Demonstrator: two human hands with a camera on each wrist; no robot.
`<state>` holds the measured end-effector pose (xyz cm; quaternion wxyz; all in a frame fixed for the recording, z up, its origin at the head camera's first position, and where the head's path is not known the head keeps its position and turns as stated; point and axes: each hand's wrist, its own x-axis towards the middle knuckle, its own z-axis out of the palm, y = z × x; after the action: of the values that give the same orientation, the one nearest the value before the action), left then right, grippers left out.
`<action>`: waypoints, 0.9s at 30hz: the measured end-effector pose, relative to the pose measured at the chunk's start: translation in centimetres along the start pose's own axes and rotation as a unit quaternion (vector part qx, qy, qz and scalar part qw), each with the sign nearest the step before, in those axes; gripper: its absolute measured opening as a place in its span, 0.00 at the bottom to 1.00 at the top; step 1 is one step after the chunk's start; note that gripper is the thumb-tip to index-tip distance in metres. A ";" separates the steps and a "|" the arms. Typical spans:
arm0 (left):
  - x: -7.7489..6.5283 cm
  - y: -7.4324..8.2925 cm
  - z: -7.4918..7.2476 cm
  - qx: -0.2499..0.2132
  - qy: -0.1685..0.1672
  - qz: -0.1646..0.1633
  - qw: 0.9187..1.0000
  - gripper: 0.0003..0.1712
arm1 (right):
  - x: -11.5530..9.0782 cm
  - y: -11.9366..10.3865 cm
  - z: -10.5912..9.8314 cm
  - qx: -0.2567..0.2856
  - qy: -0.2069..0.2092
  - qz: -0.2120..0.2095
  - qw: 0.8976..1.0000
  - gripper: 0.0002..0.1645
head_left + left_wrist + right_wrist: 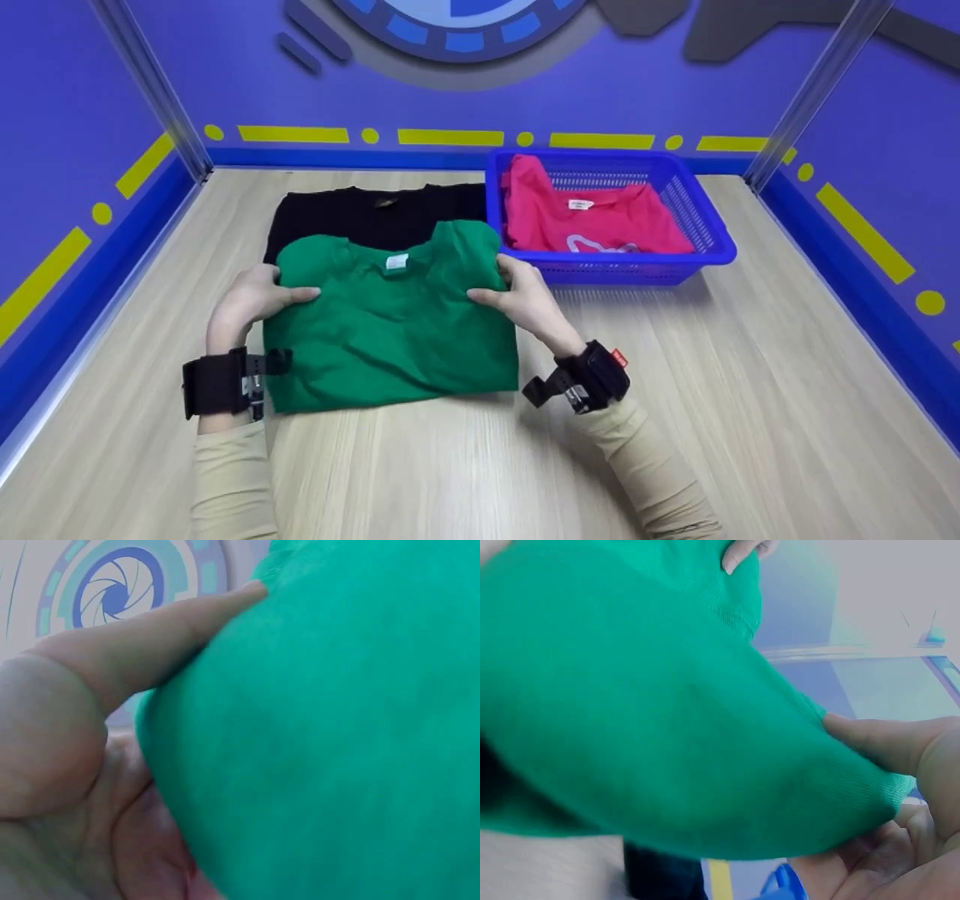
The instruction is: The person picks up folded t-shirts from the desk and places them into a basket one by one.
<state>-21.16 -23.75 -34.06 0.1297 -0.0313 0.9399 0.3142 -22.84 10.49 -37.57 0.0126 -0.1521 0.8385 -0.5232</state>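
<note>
A green T-shirt (390, 330) with a white neck label, folded to a short block, is held up by both hands in front of a black shirt (330, 217). My left hand (255, 296) pinches its left shoulder edge, thumb on the front and fingers behind. On the opposite shoulder edge my right hand (525, 292) grips the same way. The left wrist view shows the left thumb (150, 645) lying along the green cloth (315, 735). In the right wrist view the right thumb (885, 739) presses the green cloth (667, 720) against the fingers underneath.
A blue plastic basket (615, 270) stands at the back right with a pink-red shirt (600, 221) in it. The black shirt lies on the wooden tabletop (450, 465), partly covered by the green one. Blue-purple panels (420, 105) enclose the back and sides.
</note>
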 end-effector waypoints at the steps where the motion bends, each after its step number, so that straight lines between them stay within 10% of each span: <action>1: 0.0 0.1 0.0 0.000 0.012 0.008 1.000 0.36 | 0.1 0.0 -0.2 0.006 -0.001 0.001 1.000 0.18; 27: -1.2 4.6 1.7 -0.057 0.168 0.137 0.974 0.21 | -0.3 -0.2 -7.9 0.117 0.008 -0.011 0.993 0.28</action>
<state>-20.23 -19.05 -32.36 -0.0766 0.0381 0.9242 0.3722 -23.89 17.36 -33.88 0.0179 -0.1543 0.7698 -0.6191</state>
